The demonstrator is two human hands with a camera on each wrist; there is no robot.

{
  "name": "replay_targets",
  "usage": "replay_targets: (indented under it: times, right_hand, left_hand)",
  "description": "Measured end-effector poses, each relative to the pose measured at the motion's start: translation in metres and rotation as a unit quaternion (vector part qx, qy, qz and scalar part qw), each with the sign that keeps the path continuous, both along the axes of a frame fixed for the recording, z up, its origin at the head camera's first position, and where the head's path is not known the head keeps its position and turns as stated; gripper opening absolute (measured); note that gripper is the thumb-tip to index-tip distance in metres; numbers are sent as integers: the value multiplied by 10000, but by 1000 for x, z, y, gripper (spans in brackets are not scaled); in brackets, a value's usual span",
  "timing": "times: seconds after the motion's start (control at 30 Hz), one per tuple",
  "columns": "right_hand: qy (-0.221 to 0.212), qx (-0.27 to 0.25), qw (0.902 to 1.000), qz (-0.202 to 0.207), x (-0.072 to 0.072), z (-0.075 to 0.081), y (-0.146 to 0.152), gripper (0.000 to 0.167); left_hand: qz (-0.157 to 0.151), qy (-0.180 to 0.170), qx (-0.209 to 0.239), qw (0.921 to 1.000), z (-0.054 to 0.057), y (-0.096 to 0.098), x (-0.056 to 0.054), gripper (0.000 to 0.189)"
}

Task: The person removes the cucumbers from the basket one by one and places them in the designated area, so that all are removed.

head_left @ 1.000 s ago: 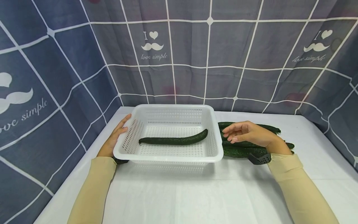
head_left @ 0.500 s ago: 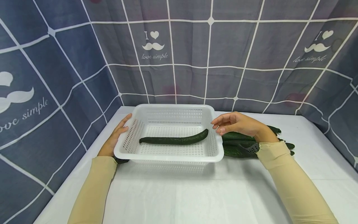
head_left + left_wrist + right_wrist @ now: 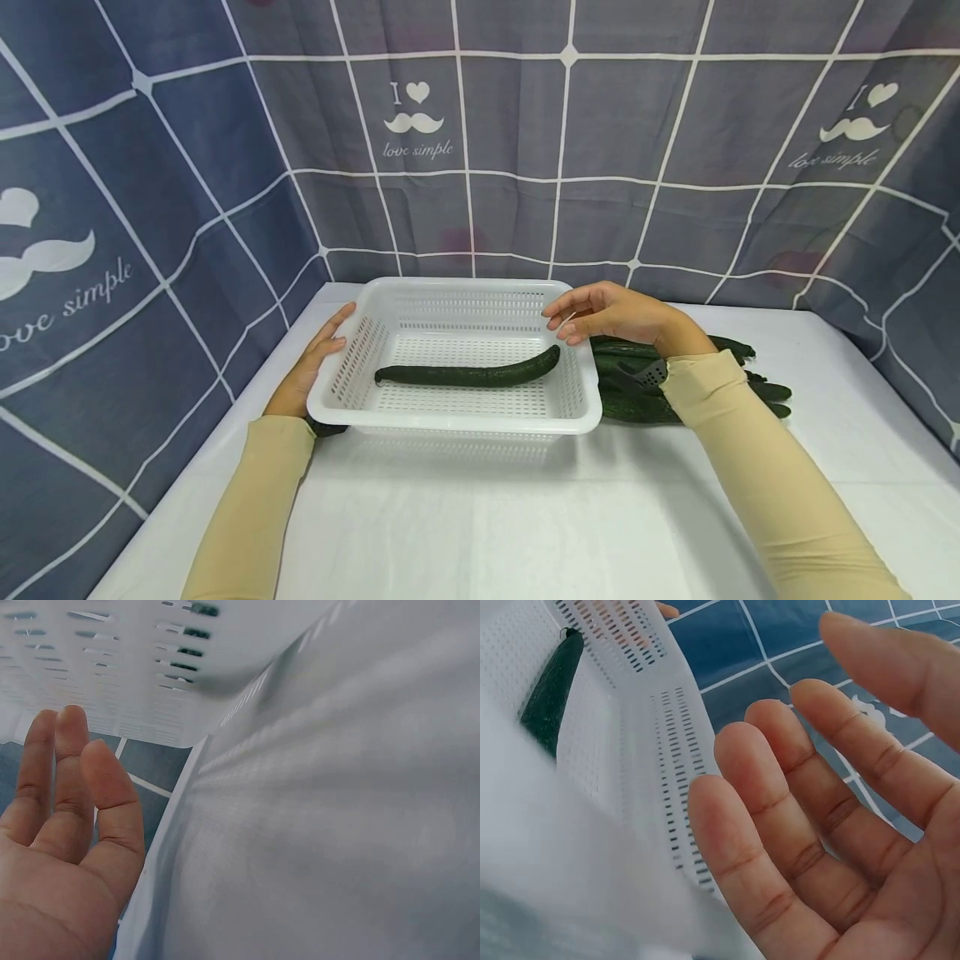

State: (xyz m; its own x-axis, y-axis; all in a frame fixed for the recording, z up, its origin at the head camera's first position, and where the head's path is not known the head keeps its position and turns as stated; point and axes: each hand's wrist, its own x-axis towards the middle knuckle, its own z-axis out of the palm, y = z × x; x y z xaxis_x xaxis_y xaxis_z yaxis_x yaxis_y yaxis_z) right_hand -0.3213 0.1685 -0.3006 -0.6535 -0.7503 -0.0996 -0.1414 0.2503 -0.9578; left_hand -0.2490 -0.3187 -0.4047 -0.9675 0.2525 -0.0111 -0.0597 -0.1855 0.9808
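Note:
A white perforated plastic basket (image 3: pixel 450 423) stands on the table with one dark green cucumber (image 3: pixel 465 377) lying lengthwise in it. My left hand (image 3: pixel 306 375) rests against the basket's left side, its fingers extended; in the left wrist view the fingertips (image 3: pixel 72 712) reach up to the slotted wall. Over the basket's right rim hovers my right hand (image 3: pixel 607 317), fingers slightly bent and thumb apart, holding nothing. The right wrist view shows its relaxed fingers (image 3: pixel 742 765) beside the basket wall. Several more cucumbers (image 3: pixel 637 408) lie right of the basket, partly hidden under my right wrist.
A white cloth (image 3: pixel 465 517) covers the table. Dark grey-blue checked curtains (image 3: pixel 510 117) with white lines rise close behind the basket and along both sides. A black wrist strap (image 3: pixel 645 377) sits on the right wrist, near the cucumber pile.
My right hand has moved left from above the cucumber pile to over the basket's right rim. The left hand, the basket and the cucumber inside stay in place.

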Motion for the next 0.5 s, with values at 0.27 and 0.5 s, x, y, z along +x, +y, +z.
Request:
replay_targets:
  times: [0.27,0.5]
  right_hand:
    - [-63,48,9999,154,-7,4,-24,47]
    - [-46,165,9995,250,-12,-1,-42,46]
  left_hand:
    - [13,-17,-34,10000,3,2,1,69]
    - [12,-54,86,9999,2,2,1,69]
